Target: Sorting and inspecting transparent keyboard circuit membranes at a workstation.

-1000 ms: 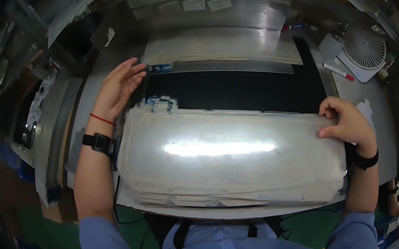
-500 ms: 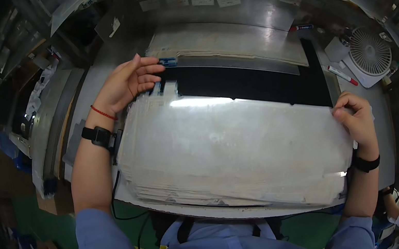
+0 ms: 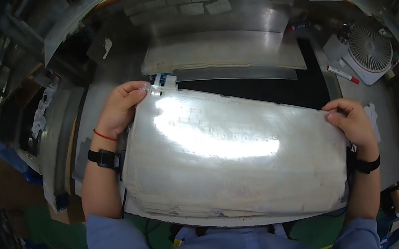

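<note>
Both hands grip the far corners of a glossy, translucent plastic sheet point(image 3: 238, 170), which spans the space between them and catches a bright glare. My left hand point(image 3: 120, 108) pinches its far left corner, beside a small tab with blue marks point(image 3: 165, 81). At the far right corner, my right hand point(image 3: 355, 123) has thumb and fingers closed on the edge. Similar sheets lie stacked under it, their layered edges showing near me. Past the sheet's far edge is a flat black surface point(image 3: 236, 90), partly covered.
Farther back lies another pile of pale sheets point(image 3: 219, 51) against a metal panel with paper labels. A white fan point(image 3: 370, 48), a red-capped marker point(image 3: 343, 74) and another marker point(image 3: 297, 27) are at the right. Long flat boards point(image 3: 65, 119) stand at the left.
My left hand has come down from beside the tab and closed on the sheet's corner. My right hand has shifted slightly nearer and left. The glare on the sheet has spread, and the view has shifted.
</note>
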`<state>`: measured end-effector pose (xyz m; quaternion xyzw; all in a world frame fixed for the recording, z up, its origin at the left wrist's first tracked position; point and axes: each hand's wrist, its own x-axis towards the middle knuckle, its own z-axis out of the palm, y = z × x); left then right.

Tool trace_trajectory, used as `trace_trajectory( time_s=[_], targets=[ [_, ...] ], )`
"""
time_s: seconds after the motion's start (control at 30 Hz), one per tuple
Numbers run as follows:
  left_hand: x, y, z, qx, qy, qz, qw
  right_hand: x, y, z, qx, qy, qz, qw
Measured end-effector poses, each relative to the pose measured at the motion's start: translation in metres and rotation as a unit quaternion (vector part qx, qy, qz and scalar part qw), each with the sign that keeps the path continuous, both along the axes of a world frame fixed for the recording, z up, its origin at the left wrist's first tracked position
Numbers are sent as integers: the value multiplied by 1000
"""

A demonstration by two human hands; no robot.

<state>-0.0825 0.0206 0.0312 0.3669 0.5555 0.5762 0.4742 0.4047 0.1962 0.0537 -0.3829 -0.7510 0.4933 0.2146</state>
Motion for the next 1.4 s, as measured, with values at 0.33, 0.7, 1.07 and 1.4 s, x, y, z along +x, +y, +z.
trace_trajectory(
  time_s=[0.33, 0.7, 1.07, 1.4],
  targets=[
    [-18, -1, -10, 3, 26, -44, 999, 0, 7, -12, 8, 69, -18, 997],
    [-5, 3, -7, 28, 29, -38, 998, 4, 15, -22, 16, 108, -70, 992],
    [-14, 11, -14, 61, 12, 71, 996, -1, 13, -12, -21, 207, -121, 971],
    [-15, 3, -12, 92, -32, 45, 994, 8, 17, -16, 5, 182, -134, 974]
  ],
)
